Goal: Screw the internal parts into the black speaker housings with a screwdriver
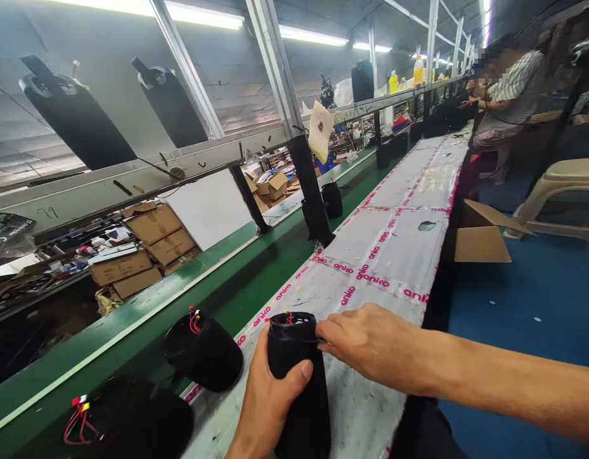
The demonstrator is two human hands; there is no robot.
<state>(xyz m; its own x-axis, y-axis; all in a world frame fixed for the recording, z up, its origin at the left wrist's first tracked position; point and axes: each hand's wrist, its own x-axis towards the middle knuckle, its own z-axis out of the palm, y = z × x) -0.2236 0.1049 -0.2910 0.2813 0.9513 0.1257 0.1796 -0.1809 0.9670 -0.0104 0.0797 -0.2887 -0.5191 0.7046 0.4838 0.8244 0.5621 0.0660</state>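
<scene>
A black cylindrical housing (299,389) stands open end up, with small red and yellow wire ends showing inside its rim. My left hand (270,398) is wrapped round its side, thumb across the front. At the right of the rim, my right hand (361,341) is closed in a pinch; what its fingertips hold, if anything, is hidden. To the left, a similar black housing (208,357) leans at the bench edge with red and white wires sticking out. Nearer me lies another dark housing (141,414) with red wires and small connectors.
The white-covered bench (399,242), printed with pink lettering, runs away beside a green conveyor belt (218,299). A metal shelf rail (218,150) carries tall black housings (79,121). On the right are an open carton (483,242), a plastic stool (567,185) and a seated person (509,95).
</scene>
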